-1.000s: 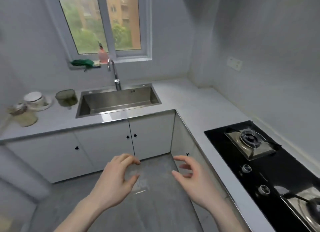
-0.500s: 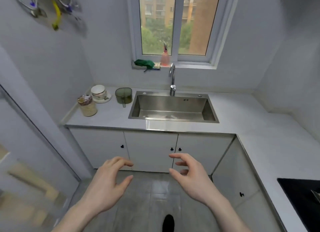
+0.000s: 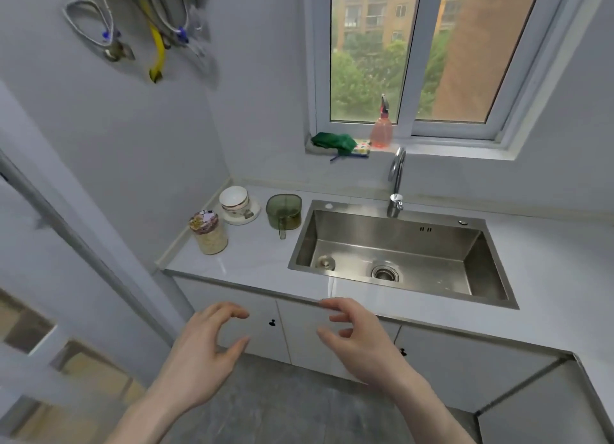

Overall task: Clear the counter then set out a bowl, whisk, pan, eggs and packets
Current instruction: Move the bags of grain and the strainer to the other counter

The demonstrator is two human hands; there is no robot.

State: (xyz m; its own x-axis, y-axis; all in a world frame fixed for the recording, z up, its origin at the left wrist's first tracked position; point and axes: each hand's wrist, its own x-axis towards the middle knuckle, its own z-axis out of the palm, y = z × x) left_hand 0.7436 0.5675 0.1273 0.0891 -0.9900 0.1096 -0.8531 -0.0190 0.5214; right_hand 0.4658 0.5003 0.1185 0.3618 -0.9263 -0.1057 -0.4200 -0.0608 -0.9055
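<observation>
Left hand (image 3: 199,354): raised in front of the cabinet doors below the counter (image 3: 259,261), fingers loosely curved, thumb well apart from the fingertips, holding nothing and touching nothing. Right hand (image 3: 358,340): likewise raised, fingers half curled and spread from the thumb, empty; its fingertips overlap the counter's front edge in the view, and contact cannot be confirmed. The counter is a smooth, pale, faintly veined slab with a raised lip at its left edge. Set into it is a rectangular brushed-steel sink (image 3: 398,231) with a round drain, nothing in the basin; a curved chrome faucet (image 3: 396,184) stands at its rear rim. At the counter's rear left corner a white bowl (image 3: 234,200) with a patterned outside sits on a white saucer (image 3: 240,217). Just right of it, beside the sink's left rim, stands a translucent green container (image 3: 283,211), lidded, with a handle pointing toward the front edge; contents not discernible. In front of the bowl, near the left edge, stands a clear jar (image 3: 208,232) filled with pale grainy material under a patterned lid. On the windowsill (image 3: 448,146) lie a crumpled green cloth (image 3: 334,142) and an upright pink spray bottle (image 3: 381,128). Braided metal hoses (image 3: 99,28) hang on the left wall.
</observation>
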